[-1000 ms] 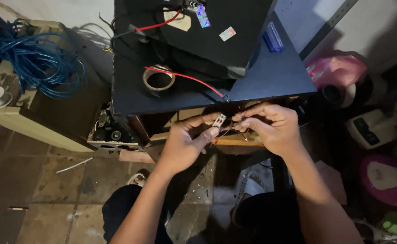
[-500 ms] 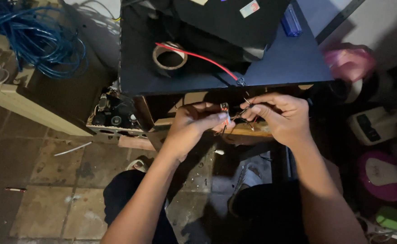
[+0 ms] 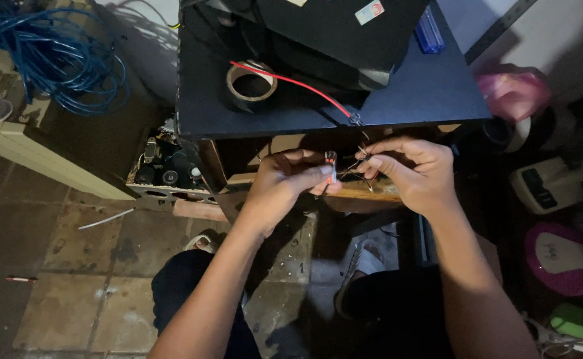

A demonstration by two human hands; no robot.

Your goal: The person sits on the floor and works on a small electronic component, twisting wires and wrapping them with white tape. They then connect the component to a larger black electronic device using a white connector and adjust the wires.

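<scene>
Left hand (image 3: 285, 183) grip: thumb and forefinger pinched on a small orange-and-white component (image 3: 330, 166), held upright just below the desk (image 3: 431, 93) front edge. Right hand (image 3: 414, 169) grip: fingertips closed narrow on the thin wire leads (image 3: 354, 163) running from that component. Hands nearly touching. On the desk above: tape roll (image 3: 251, 83), red wire (image 3: 291, 83), black case (image 3: 331, 33). Blue cable coil (image 3: 52, 56) far left.

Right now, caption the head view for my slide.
Left hand pinches a small electronic part; right hand grips its thin wires below a dark table.
</scene>
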